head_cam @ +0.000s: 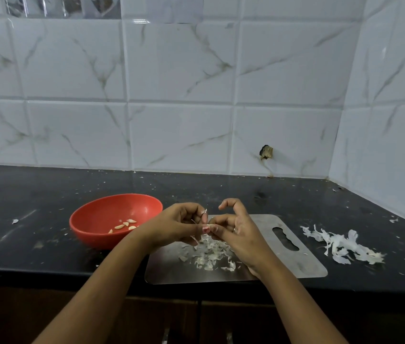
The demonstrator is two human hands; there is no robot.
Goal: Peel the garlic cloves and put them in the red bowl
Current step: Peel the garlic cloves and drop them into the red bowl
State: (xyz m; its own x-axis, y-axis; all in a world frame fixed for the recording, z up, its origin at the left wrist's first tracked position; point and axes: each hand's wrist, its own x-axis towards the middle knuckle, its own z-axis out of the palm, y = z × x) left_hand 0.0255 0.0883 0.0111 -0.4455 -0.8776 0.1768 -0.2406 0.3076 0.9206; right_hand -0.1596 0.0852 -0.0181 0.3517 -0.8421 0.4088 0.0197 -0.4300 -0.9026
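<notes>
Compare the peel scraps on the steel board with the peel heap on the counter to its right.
The scraps are small cream flakes spread thin; the heap is longer, whiter strips bunched together. The scraps lie on the steel board; the heap lies on the black counter, right of it. Both are loose, dry garlic skin.

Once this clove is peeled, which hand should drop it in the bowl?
Probably the left. Both hands pinch the clove, but the left hand sits right beside the bowl, while the right hand is over the board, farther away.
</notes>
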